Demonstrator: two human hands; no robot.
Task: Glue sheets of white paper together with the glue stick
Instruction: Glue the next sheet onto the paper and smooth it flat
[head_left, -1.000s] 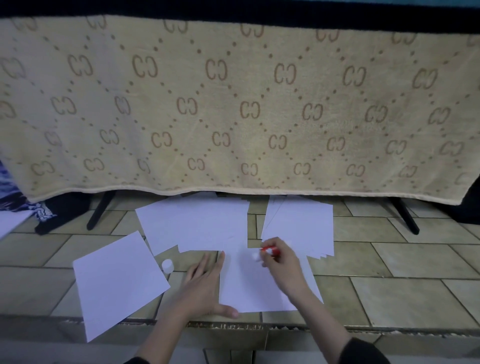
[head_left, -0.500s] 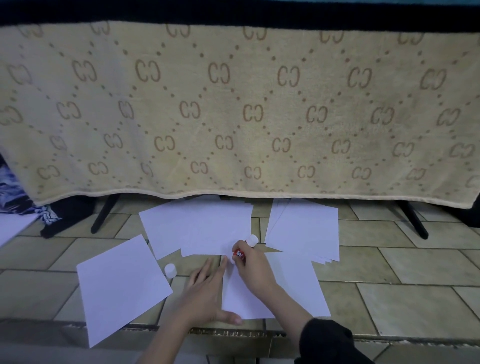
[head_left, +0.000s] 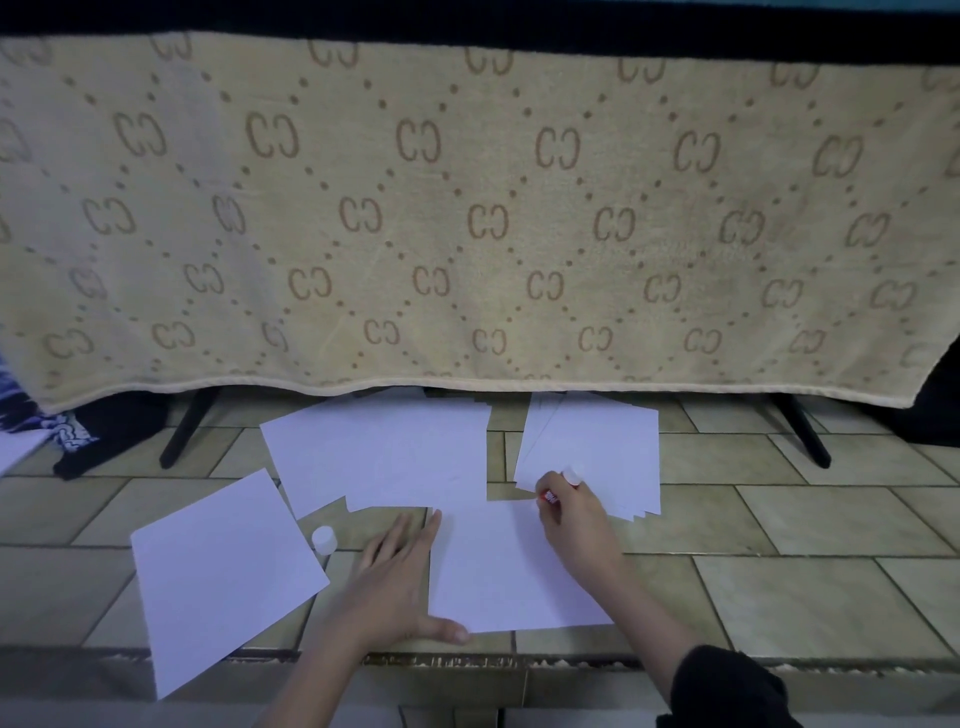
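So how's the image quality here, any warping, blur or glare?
Head view: wide-angle bowing curves the blanket hem and floor tiles; dim, bluish light; corners darken; no glare; right hand and glue stick slightly soft.

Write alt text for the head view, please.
A right hand rubs a glue stick on a white sheet on a tiled floor while the left hand holds its edge flat. More paper and the cap lie nearby.

A single head-worn view looks forward and steeply down from just above the tiled floor, close over the work. A hanging patterned blanket fills twelve o'clock; both forearms enter from six o'clock.
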